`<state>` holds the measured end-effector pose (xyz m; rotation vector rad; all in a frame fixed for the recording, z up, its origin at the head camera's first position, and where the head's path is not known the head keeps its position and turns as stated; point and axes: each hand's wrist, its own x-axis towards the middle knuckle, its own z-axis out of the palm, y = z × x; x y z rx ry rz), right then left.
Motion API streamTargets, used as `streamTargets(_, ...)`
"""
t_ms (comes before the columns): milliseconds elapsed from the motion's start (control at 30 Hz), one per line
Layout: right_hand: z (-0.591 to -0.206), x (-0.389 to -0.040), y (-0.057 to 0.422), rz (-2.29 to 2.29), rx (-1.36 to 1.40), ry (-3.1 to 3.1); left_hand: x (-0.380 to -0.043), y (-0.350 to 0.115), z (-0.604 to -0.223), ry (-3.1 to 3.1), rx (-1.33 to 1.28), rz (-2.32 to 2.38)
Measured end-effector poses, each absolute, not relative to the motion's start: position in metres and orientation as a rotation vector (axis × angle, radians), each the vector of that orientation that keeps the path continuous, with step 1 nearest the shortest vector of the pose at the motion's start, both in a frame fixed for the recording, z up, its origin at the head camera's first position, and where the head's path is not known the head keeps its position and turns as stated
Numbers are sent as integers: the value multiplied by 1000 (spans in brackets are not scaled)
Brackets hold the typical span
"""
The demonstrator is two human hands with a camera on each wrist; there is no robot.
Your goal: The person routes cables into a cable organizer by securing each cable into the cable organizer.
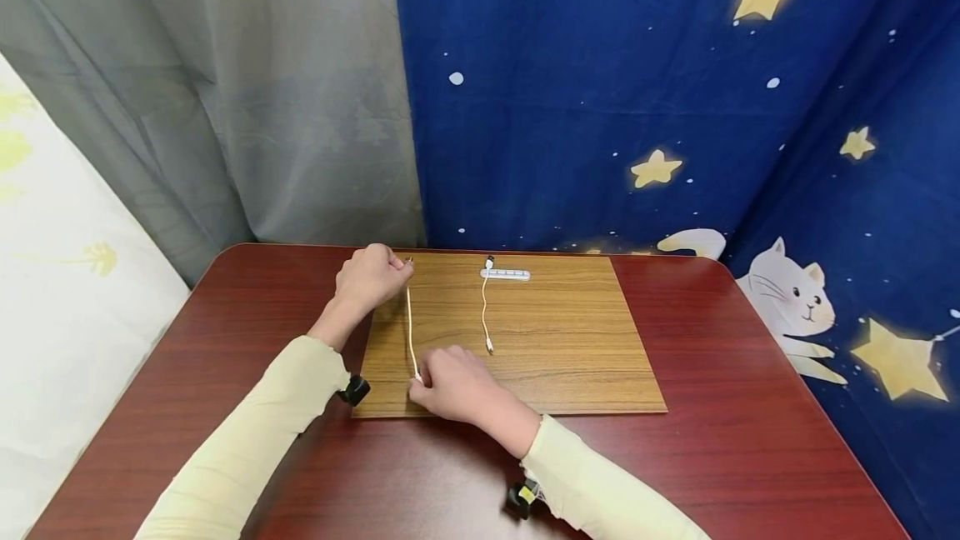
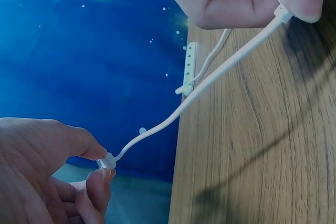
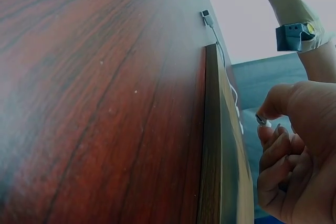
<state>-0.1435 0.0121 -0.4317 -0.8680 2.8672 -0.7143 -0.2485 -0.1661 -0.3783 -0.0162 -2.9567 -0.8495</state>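
A white charging cable (image 1: 410, 323) stretches between my two hands above the left side of the wood-grain board (image 1: 570, 340). My left hand (image 1: 373, 277), at the far end, pinches one white plug (image 2: 108, 161) between thumb and fingers. The near end is pinched by my right hand (image 1: 459, 386), which holds the other plug (image 3: 262, 121). In the left wrist view the cable sags slightly and casts a shadow on the board. A second white cable (image 1: 484, 307) lies on the board, its dark-tipped end across a white slotted cable holder (image 1: 510, 275).
A reddish-brown table (image 1: 727, 373) carries the board. Behind it hang a grey curtain (image 1: 315, 107) and a blue star-patterned curtain (image 1: 562, 107). In the right wrist view, a dark-tipped USB plug (image 3: 206, 16) on a cable shows past the board's corner.
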Motion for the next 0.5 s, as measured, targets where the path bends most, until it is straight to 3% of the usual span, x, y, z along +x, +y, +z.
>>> streamTargets(500,-434,-145,23,-745,-866,2898,-252,-153,-374,-2946,-37,-855)
